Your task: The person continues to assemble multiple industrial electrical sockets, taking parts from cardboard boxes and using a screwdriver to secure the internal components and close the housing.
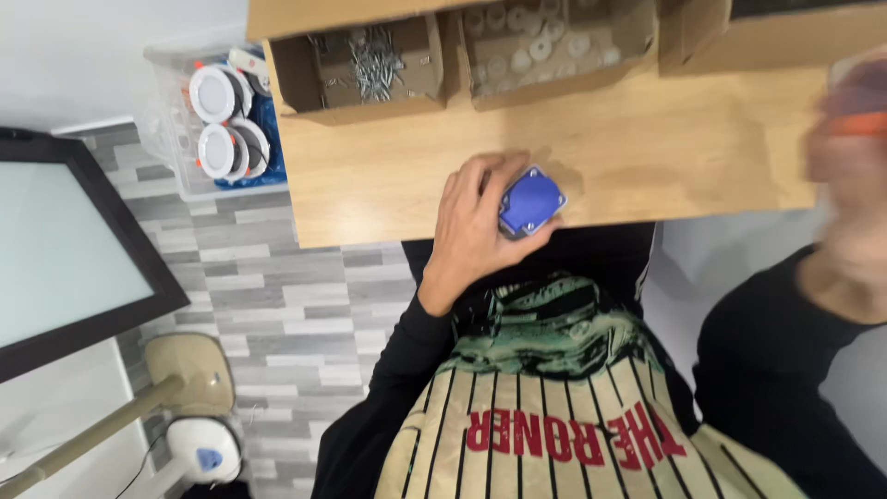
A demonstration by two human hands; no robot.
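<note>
Grey plank floor below, pale wooden counter (647, 157) above — seen from the head camera. Left hand (476, 222) curled around a small blue square plastic fitting with corner screws (531, 201), held at the counter's near edge. Right hand (845, 139) a blur at the far right, something orange near it; grip impossible to tell. Probably mid-assembly, fitting steadied for fastening — calls for a firm hold. Open cardboard box of loose metal screws (374, 65); neighbouring cardboard box of pale round discs (545, 42); clear plastic tub of round white lamp fittings (222, 120) beside the counter.
</note>
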